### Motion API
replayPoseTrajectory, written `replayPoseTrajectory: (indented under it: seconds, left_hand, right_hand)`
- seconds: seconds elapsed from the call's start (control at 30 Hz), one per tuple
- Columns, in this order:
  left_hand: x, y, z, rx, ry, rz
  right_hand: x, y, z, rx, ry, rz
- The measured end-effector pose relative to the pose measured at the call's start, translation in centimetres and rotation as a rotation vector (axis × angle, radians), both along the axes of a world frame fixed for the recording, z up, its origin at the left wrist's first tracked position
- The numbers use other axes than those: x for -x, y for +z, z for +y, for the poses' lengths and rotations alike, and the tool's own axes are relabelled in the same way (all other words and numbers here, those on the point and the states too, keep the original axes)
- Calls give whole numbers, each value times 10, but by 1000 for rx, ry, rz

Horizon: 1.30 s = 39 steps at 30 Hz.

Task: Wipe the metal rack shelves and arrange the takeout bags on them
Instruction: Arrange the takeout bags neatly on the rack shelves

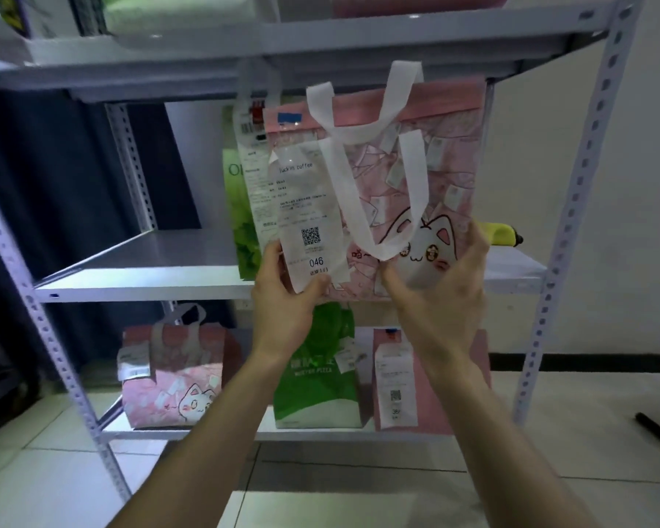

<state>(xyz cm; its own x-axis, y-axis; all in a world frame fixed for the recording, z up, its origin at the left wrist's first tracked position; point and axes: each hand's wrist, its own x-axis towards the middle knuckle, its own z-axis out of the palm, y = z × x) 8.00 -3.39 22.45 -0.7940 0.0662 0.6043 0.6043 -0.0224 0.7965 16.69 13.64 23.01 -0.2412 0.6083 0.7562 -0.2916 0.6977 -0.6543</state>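
Left hand (282, 299) and right hand (441, 289) grasp the pink bag (404, 177) at its bottom edge, over the middle shelf (149, 261), whose left half is open.

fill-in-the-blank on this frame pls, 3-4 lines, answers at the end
1. Both hands hold a pink bag printed with a white ____.
2. The number printed large on its receipt is ____.
3. On the bottom shelf, the bag between the two pink ones is ____.
4. The left hand grips the bag at its lower ____ corner.

Answers: cat; 046; green; left
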Motion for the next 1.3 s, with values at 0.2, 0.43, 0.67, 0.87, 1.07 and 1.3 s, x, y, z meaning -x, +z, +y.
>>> replayPoseTrajectory:
  seconds: [0.2, 0.43, 0.67, 0.87, 1.07, 1.3]
  left_hand:
    - [9, 32, -95, -105, 78, 60]
    - [81, 53, -240, -106, 268, 145]
    - [180, 43, -335, 10, 407, 76]
    - [254, 8, -360, 178, 357, -42]
    - [283, -9, -375, 314, 265, -145]
    - [287, -16, -370, 446, 349, -200]
  right_hand:
    - [21, 42, -93, -103, 48, 48]
    - [102, 67, -231, -223, 172, 26]
    - [202, 53, -316, -270, 324, -218]
    - [272, 27, -317, -109, 423, -457]
    - [293, -5, -308, 9, 395, -675]
    - [297, -8, -318, 13, 366, -679]
